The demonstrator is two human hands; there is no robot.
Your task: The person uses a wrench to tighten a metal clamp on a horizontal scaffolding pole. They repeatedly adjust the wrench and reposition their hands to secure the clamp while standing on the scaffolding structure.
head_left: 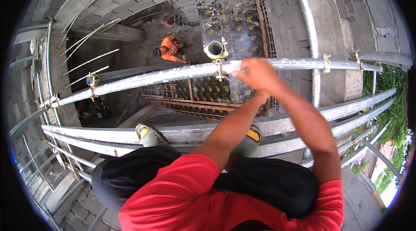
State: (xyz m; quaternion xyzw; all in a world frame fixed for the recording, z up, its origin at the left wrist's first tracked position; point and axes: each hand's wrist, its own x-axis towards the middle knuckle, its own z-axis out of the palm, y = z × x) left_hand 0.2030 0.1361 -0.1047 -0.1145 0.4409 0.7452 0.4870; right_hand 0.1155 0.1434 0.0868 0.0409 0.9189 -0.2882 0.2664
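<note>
A grey scaffold pipe (177,73) crosses in front of me from left to right. On it sits a brass-coloured scaffold clamp (219,69), with the round open end of an upright pipe (215,49) beside it. My right hand (256,73) is closed at the pipe, just right of the clamp. A slim metal handle, apparently a wrench (234,80), runs from the clamp's lower part to these fingers. My left forearm (236,129) reaches up to the same spot, where its hand is hidden behind my right wrist.
I squat on metal planks (104,135), my shoes on their far edge above a deep drop. Down below, a person in orange (170,49) bends beside dark formwork panels (232,27). More clamps (326,63) sit along the pipe. An upright pipe (305,10) stands at right.
</note>
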